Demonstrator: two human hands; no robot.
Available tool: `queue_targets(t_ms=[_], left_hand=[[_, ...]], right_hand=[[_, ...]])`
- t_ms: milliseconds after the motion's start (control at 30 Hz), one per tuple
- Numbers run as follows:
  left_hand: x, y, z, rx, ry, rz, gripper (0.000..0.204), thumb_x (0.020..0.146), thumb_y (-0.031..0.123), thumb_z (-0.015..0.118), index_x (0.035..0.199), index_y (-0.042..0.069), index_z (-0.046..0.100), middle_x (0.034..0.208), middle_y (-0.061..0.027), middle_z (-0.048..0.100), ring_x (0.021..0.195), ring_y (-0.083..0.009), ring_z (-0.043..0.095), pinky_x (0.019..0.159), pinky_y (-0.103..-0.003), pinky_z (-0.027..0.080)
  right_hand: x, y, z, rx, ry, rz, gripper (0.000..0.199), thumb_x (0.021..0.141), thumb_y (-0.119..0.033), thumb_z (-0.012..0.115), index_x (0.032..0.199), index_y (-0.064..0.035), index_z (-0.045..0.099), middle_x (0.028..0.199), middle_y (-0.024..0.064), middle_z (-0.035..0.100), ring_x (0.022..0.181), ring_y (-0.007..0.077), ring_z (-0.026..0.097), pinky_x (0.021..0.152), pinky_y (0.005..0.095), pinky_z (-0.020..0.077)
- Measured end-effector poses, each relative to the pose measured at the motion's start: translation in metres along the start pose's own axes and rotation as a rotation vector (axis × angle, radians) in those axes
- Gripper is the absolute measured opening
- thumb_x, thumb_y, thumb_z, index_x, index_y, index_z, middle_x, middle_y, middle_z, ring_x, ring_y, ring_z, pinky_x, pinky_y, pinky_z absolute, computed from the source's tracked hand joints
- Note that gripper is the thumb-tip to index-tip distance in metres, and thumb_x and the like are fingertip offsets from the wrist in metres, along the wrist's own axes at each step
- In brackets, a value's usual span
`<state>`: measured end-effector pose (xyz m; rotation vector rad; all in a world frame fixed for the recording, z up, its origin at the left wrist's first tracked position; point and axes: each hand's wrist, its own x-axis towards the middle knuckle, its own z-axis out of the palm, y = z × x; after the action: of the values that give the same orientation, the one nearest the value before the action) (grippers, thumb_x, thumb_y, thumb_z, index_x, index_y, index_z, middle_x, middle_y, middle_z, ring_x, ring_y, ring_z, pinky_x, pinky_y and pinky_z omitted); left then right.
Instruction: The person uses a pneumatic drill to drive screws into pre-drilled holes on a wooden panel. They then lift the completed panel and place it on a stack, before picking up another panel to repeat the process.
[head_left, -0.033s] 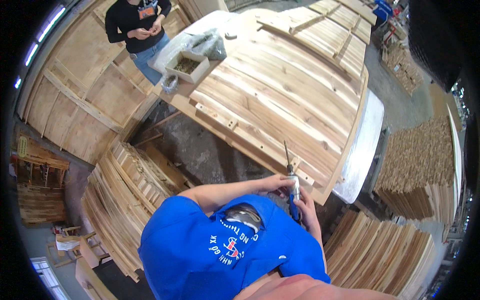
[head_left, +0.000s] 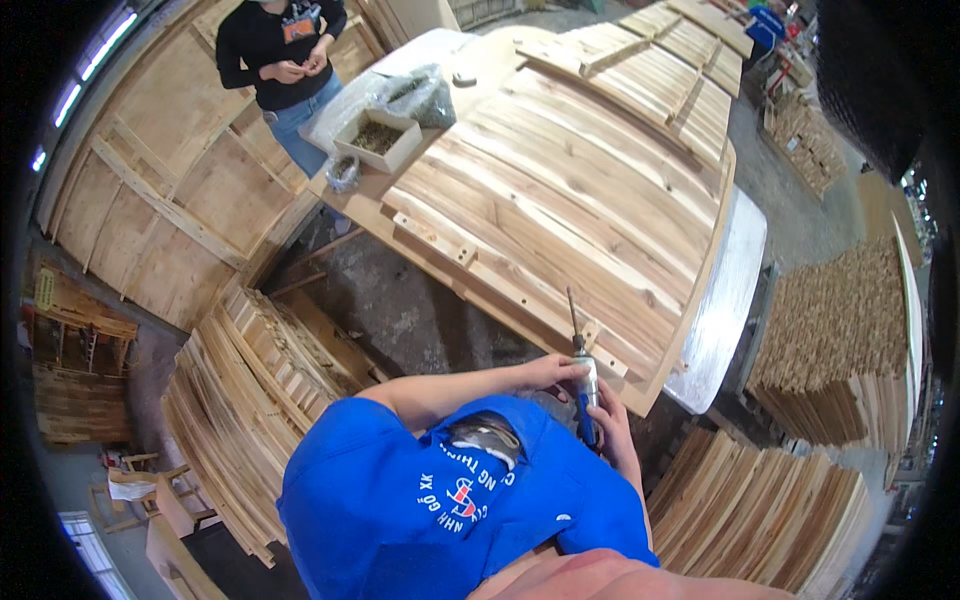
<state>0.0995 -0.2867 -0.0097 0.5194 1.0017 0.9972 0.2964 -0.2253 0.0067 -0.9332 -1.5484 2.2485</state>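
Note:
A silver-and-blue power screwdriver (head_left: pixel 587 378) is upright in front of my chest, its long thin bit pointing away from me over the near edge of the wooden panel (head_left: pixel 590 190). My left hand (head_left: pixel 552 373) is closed around the front of its silver body. Lower down, my right hand (head_left: pixel 614 422) wraps the blue grip from the right side. Close beyond the bit, a wooden batten (head_left: pixel 520 297) with drilled holes lies along the panel's near edge. Whether the bit touches the wood, I cannot tell.
Far left on the table stand an open box of screws (head_left: pixel 376 138), a plastic bag (head_left: pixel 425 98) and a small jar (head_left: pixel 343 174). A person in black (head_left: pixel 290 60) stands beyond them. Stacked boards (head_left: pixel 755 500) rise at my right, more slats (head_left: pixel 240 400) at left.

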Motion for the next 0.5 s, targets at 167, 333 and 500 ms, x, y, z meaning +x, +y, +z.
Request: queue_targets(t_ms=[167,333,500], left_hand=[[-0.005,0.014,-0.010,0.128,0.158,0.088,0.044,0.088,0.044,0.054,0.109,0.006,0.056,0.091,-0.0063,0.061,0.073,-0.0121,0.060,0.062,-0.026,0.049],[-0.020,0.069,-0.035,1.029,-0.142,0.132,0.051,0.086,0.043,0.055,0.112,-0.001,0.055,0.090,-0.0126,0.064,0.080,-0.0182,0.062,0.075,-0.032,0.049],[-0.051,0.246,-0.123,1.550,0.555,-0.014,0.069,0.079,0.051,0.060,0.125,0.005,0.038,0.104,-0.0229,0.059,0.097,-0.0321,0.058,0.086,-0.041,0.044]], right_hand=[[-0.025,-0.005,0.004,0.003,-0.040,0.110,0.060,0.081,-0.016,0.065,0.133,-0.0039,0.036,0.079,0.0001,0.056,0.060,0.0060,0.049,0.050,0.0205,0.0372],[-0.039,0.012,-0.004,0.088,-0.002,-0.008,0.061,0.079,-0.008,0.065,0.133,-0.0033,0.037,0.074,-0.0003,0.053,0.055,0.0052,0.046,0.047,0.0207,0.0339],[-0.059,0.040,-0.019,0.028,0.099,-0.116,0.065,0.075,0.001,0.064,0.133,-0.0009,0.035,0.082,0.0001,0.052,0.060,0.0044,0.048,0.050,0.0198,0.0358]])
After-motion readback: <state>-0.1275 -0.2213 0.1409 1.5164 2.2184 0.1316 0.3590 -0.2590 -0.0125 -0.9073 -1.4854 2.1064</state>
